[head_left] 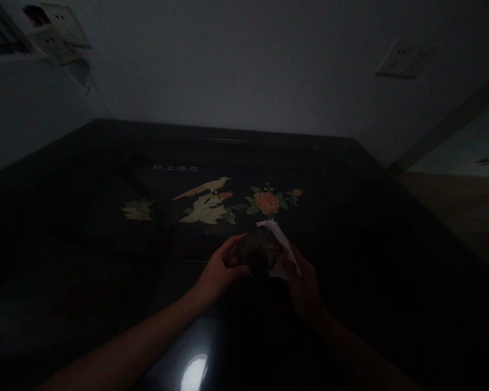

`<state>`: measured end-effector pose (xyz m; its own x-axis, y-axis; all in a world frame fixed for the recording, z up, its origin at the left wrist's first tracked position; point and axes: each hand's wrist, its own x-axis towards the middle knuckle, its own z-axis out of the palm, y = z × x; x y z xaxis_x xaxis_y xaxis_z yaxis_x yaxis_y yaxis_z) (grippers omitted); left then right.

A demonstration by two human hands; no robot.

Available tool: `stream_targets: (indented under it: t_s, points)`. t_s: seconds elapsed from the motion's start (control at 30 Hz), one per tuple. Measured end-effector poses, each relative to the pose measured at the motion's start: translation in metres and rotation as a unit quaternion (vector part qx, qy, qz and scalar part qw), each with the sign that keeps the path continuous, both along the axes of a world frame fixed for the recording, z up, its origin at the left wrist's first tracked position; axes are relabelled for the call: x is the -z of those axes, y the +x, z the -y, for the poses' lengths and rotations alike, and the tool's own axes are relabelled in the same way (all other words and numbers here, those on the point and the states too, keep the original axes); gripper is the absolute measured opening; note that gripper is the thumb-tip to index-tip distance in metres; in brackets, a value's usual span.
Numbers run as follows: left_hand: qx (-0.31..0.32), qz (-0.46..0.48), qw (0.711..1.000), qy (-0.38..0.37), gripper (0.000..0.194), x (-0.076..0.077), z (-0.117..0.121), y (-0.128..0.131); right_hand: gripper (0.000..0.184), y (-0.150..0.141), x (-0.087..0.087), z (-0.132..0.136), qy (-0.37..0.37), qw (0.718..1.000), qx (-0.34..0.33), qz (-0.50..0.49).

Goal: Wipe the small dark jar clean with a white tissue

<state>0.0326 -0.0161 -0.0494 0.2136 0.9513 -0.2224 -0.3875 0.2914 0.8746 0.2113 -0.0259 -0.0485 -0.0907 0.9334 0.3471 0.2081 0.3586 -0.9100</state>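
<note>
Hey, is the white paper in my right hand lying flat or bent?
Bent: the white paper curves along the dark object, pinched by the right hand. Too dark to tell whether it's folded double.

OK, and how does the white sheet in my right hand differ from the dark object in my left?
The white sheet is pale and stands out, while the dark object nearly blends into the black table. The sheet looks thin with a ragged edge; the dark object looks bulkier and rounded. Your right hand holds the sheet, your left hand the dark object. Both are held above the table.
</note>
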Motion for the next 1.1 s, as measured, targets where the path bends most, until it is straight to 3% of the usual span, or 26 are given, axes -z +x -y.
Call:
stream_targets:
  t_s: [0.1, 0.23, 0.37, 0.47, 0.63, 0.83, 0.93, 1.1]
  points:
    - [-0.016, 0.002, 1.000, -0.007, 0.061, -0.001, 0.001, 0.001, 0.048, 0.002, -0.003, 0.002, 0.125, 0.984, -0.067, 0.110]
    - [-0.033, -0.002, 0.999, -0.009, 0.055, -0.001, 0.000, 0.003, 0.054, 0.001, -0.004, 0.001, 0.235, 0.942, -0.100, 0.217]
    - [-0.056, -0.026, 0.998, -0.026, 0.052, -0.001, 0.000, 0.005, 0.056, -0.002, -0.001, 0.001, 0.291, 0.910, -0.118, 0.272]
    - [-0.057, -0.020, 0.998, -0.017, 0.046, 0.001, 0.000, 0.005, 0.056, -0.004, -0.001, 0.001, 0.290, 0.910, -0.111, 0.275]
    - [-0.025, -0.014, 1.000, 0.005, 0.046, 0.002, 0.000, 0.003, 0.055, -0.004, -0.009, 0.001, 0.223, 0.948, -0.092, 0.209]
    - [-0.018, -0.014, 1.000, -0.005, 0.051, 0.001, -0.001, 0.002, 0.044, -0.005, -0.011, -0.001, 0.059, 0.996, -0.046, 0.058]
    - [-0.013, -0.006, 1.000, -0.013, 0.057, 0.001, 0.000, 0.001, 0.040, -0.006, -0.002, -0.002, -0.041, 0.999, 0.009, -0.015]
    - [-0.002, 0.025, 1.000, -0.010, 0.063, 0.006, 0.000, 0.001, 0.043, -0.007, 0.014, -0.003, -0.168, 0.979, 0.083, -0.084]
